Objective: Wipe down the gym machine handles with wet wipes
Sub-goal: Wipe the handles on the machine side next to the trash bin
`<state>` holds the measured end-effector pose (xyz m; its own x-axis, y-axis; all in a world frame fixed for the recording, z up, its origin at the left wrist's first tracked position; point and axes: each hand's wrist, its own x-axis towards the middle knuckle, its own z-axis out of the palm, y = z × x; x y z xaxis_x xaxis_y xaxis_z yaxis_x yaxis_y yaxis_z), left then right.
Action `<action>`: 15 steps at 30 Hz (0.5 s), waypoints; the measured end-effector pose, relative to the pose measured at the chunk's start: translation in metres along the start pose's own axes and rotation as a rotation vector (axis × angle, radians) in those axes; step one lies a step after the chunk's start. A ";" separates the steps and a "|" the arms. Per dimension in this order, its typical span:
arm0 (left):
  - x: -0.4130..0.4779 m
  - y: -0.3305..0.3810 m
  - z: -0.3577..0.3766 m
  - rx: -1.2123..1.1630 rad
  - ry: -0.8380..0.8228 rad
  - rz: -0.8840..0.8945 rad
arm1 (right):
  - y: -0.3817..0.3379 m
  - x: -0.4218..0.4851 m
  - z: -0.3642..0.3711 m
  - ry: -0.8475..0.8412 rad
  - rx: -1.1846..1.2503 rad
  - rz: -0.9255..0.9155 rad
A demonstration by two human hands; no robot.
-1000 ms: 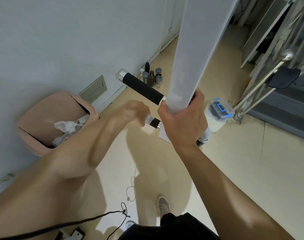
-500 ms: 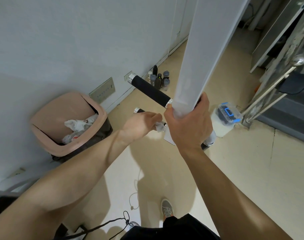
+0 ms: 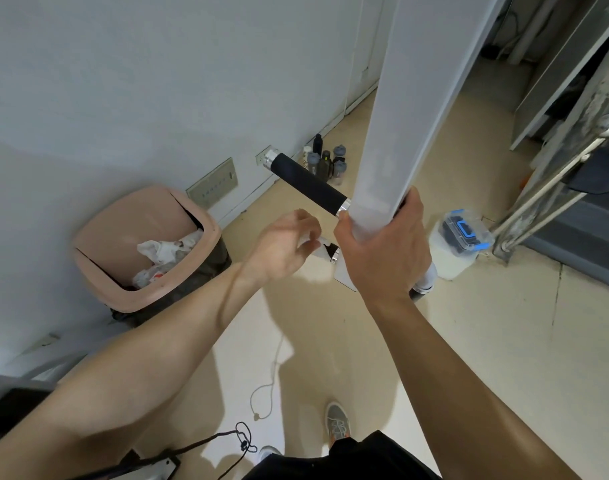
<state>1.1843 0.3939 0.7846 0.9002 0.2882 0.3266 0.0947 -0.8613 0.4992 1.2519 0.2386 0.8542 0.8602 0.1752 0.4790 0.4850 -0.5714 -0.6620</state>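
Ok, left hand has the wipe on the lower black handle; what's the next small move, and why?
Probably slide the left hand with the white wet wipe outward along the lower black foam handle: the wipe sits by its inner chrome collar, while the right hand grips the white upright post.

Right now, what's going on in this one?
A person is wiping a gym machine. The left hand grips a white wipe around the lower handle, while the right hand holds the white post. No hand is on the upper handle. A pink bin holding crumpled wipes stands by the wall.
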 end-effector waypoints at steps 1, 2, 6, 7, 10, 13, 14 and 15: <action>-0.002 -0.002 -0.001 -0.043 0.033 -0.039 | 0.000 0.001 0.000 0.003 0.001 -0.005; -0.004 -0.006 -0.002 -0.102 0.066 -0.081 | 0.001 0.002 0.000 0.008 0.000 -0.012; -0.009 -0.006 -0.008 -0.259 0.134 -0.292 | 0.003 0.003 0.002 0.022 -0.014 -0.022; -0.005 -0.001 -0.011 -0.295 0.155 -0.374 | 0.003 0.003 0.003 0.020 -0.015 -0.021; 0.015 0.008 -0.023 -0.488 0.227 -0.610 | 0.005 0.004 0.003 0.003 -0.009 -0.026; 0.026 0.005 -0.040 -0.560 0.327 -0.623 | 0.007 0.000 -0.001 -0.026 0.025 -0.047; 0.026 0.004 -0.049 -0.594 0.398 -0.638 | 0.009 -0.001 -0.002 -0.038 0.061 -0.061; 0.026 0.005 -0.059 -0.609 0.480 -0.641 | 0.009 -0.001 -0.004 -0.054 0.111 -0.075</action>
<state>1.1826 0.4219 0.8427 0.4763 0.8762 0.0738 0.1471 -0.1622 0.9757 1.2545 0.2296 0.8500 0.8267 0.2590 0.4995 0.5601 -0.4638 -0.6864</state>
